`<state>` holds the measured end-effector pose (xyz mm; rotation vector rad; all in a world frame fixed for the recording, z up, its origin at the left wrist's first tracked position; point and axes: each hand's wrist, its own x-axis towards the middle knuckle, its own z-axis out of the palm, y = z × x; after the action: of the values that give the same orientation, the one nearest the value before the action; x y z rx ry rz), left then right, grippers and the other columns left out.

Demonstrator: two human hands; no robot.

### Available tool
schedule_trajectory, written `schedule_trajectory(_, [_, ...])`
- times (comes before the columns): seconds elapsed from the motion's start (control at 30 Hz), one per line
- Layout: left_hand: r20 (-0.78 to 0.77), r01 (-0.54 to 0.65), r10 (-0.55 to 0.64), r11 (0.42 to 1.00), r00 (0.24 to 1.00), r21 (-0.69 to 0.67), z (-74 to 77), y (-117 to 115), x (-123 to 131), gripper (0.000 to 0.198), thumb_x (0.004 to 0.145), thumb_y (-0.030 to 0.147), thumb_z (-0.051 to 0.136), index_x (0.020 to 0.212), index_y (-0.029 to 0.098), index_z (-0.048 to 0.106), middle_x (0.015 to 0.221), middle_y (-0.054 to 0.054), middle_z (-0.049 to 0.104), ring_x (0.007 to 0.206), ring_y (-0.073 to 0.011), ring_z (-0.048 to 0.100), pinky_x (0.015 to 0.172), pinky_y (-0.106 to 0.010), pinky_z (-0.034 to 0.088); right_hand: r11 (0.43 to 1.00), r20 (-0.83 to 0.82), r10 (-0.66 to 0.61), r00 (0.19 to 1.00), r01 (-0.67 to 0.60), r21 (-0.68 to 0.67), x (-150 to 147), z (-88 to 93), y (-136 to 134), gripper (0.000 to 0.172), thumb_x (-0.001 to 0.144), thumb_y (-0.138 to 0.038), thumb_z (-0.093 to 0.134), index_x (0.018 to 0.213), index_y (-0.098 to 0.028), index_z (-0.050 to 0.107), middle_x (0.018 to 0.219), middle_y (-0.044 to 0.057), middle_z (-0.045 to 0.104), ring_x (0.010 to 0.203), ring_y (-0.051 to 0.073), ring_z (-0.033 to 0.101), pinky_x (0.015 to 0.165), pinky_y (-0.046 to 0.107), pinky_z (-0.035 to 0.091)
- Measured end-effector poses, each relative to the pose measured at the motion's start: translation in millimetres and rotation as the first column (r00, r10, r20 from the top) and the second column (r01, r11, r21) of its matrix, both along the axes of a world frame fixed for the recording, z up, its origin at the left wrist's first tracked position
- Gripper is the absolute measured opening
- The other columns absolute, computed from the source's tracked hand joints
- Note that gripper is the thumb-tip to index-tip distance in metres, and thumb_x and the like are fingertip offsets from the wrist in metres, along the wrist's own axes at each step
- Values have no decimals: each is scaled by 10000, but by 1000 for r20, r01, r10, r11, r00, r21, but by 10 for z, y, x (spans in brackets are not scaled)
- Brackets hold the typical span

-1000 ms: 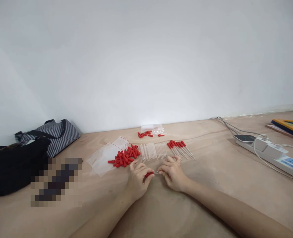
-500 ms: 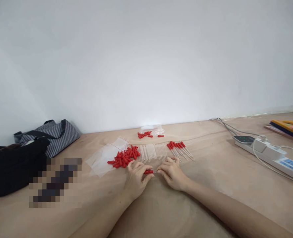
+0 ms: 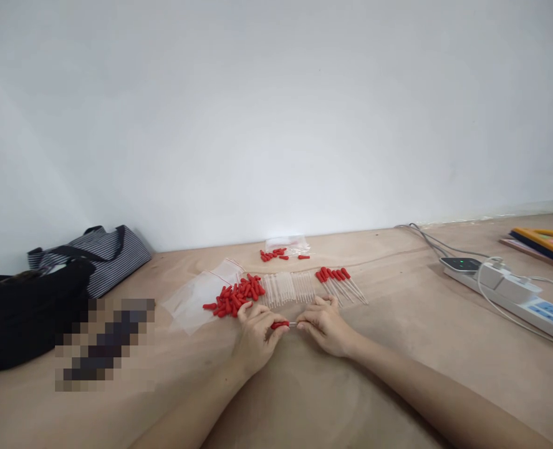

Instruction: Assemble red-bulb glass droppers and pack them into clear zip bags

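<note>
My left hand pinches a small red rubber bulb. My right hand pinches the thin clear glass tube that meets the bulb; both hands rest on the wooden surface, fingers closed. Just beyond them lie a heap of loose red bulbs, a row of clear tubes, and several finished droppers with red tops.
Empty clear zip bags lie left of the heap; another bag with a few red bulbs sits by the wall. A striped bag and a black bag are at left. A power strip with cables and coloured boards are at right.
The hands have barely shifted; the bulb and tube stay pinched together between them.
</note>
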<state>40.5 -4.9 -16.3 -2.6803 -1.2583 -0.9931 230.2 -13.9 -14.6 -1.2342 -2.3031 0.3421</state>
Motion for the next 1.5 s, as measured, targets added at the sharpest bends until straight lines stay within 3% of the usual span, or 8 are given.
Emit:
schedule_trajectory(0.1, [-36, -35, 35, 999, 999, -12, -3, 32, -43, 164, 769, 356, 561, 878, 240, 599, 819, 2, 668, 829, -191, 553, 929, -461, 170, 1000, 19, -2, 1000, 2, 24, 81, 22, 53, 193, 831, -284, 453, 802, -257, 642, 769, -1, 664, 821, 162, 486, 837, 371, 183])
schedule_trajectory(0.2, [-48, -165, 165, 986, 985, 7, -7, 104, -150, 431, 699, 441, 609, 1069, 235, 529, 1035, -58, 620, 966, -251, 510, 910, -481, 195, 963, -60, -265, 962, 268, 39, 250, 0, 198, 233, 819, -310, 439, 788, -264, 666, 809, 17, 672, 848, 188, 500, 838, 379, 191])
schedule_trajectory(0.33, [-70, -354, 357, 934, 931, 50, 5, 218, -337, 275, 707, 358, 609, 957, 247, 581, 1012, -62, 617, 967, -259, 501, 877, -476, 221, 710, -96, -702, 706, 703, -18, 535, -61, 438, 298, 807, -348, 409, 806, -241, 687, 806, 55, 676, 860, 229, 509, 834, 408, 184])
schedule_trajectory(0.4, [-93, -406, 409, 913, 908, 49, 19, 254, -401, 201, 694, 312, 620, 884, 246, 605, 983, -57, 621, 949, -258, 504, 853, -467, 235, 626, -42, -779, 625, 779, -34, 619, -86, 509, 308, 803, -345, 404, 819, -233, 690, 787, 69, 674, 866, 243, 514, 821, 413, 186])
schedule_trajectory(0.47, [-106, -434, 436, 900, 893, 47, 33, 269, -433, 167, 692, 294, 619, 853, 249, 618, 964, -51, 619, 926, -251, 508, 823, -446, 254, 601, 26, -798, 602, 798, -35, 639, -100, 540, 304, 799, -325, 402, 817, -233, 692, 773, 81, 670, 874, 251, 520, 807, 411, 191])
schedule_trajectory(0.83, [-128, -478, 482, 876, 867, 63, 42, 282, -455, 135, 693, 286, 616, 823, 252, 637, 900, -41, 602, 879, -240, 512, 775, -401, 273, 608, 104, -790, 604, 793, 14, 550, -142, 549, 293, 808, -346, 404, 872, -183, 639, 813, 107, 647, 885, 260, 512, 770, 392, 223])
schedule_trajectory(1.03, [-146, -520, 521, 853, 841, 43, 69, 304, -485, 179, 695, 277, 614, 867, 232, 629, 928, -56, 604, 885, -248, 518, 753, -396, 279, 699, 42, -712, 701, 704, 127, 323, -98, 530, 259, 800, -319, 407, 809, -201, 638, 937, 86, 619, 935, 240, 474, 792, 400, 215])
schedule_trajectory(1.5, [-159, -517, 531, 847, 832, 121, 33, 367, -504, 89, 716, 227, 553, 778, 218, 617, 899, -59, 593, 862, -235, 518, 737, -385, 277, 679, 320, -684, 656, 733, -51, -34, 44, 911, 256, 723, -195, 455, 860, -119, 658, 899, 165, 633, 944, 296, 507, 813, 442, 208])
